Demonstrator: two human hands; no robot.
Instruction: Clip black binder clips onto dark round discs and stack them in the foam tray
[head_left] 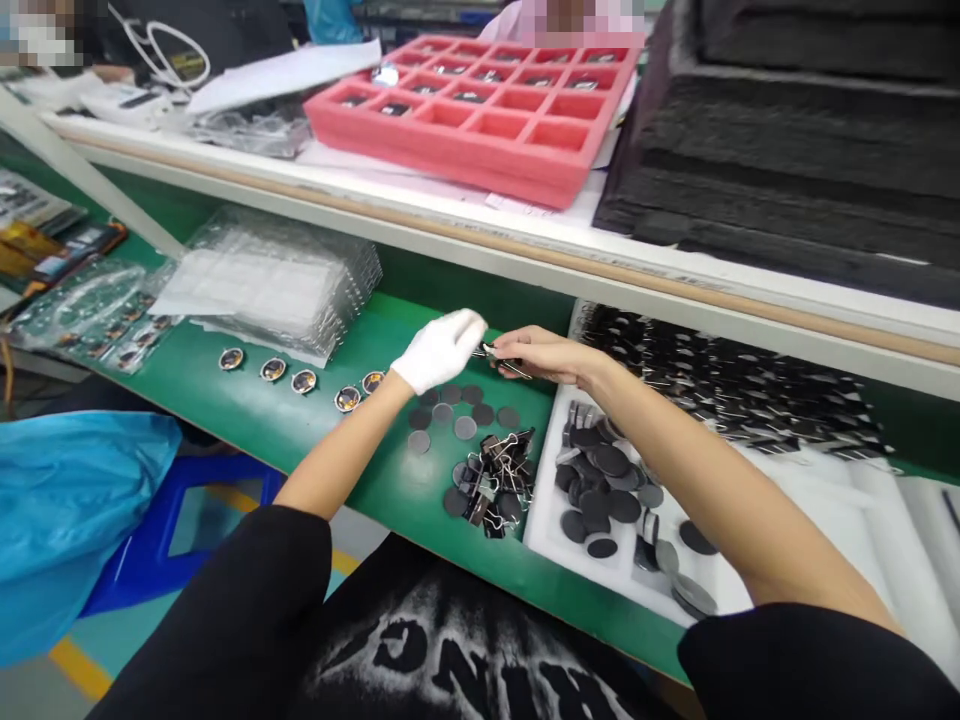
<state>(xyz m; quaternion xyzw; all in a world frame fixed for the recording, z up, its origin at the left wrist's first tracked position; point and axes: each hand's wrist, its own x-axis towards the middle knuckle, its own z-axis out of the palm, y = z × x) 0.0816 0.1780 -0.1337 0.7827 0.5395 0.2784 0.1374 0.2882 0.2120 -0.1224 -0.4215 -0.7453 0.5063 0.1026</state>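
Note:
My left hand [442, 350], in a white glove, is closed at the back of the green bench; what its fingers hold is mostly hidden. Facing it, my bare right hand [547, 355] grips a binder clip [517, 368] with silver wire handles, right at the left fingertips. Dark round discs [465, 428] lie flat on the bench just below the hands. Nearer to me is a heap of black binder clips [499, 480] with more discs among them. Several round metal-rimmed parts [303, 381] with amber centres form a row to the left.
To the right, a white foam tray [544, 510] bears loose black discs [600, 490] and rows of dark clipped parts [735, 390]. Clear plastic trays [262, 280] are stacked at left. Overhead, a shelf [420, 235] carries a pink foam tray [450, 150] and black foam blocks [787, 160].

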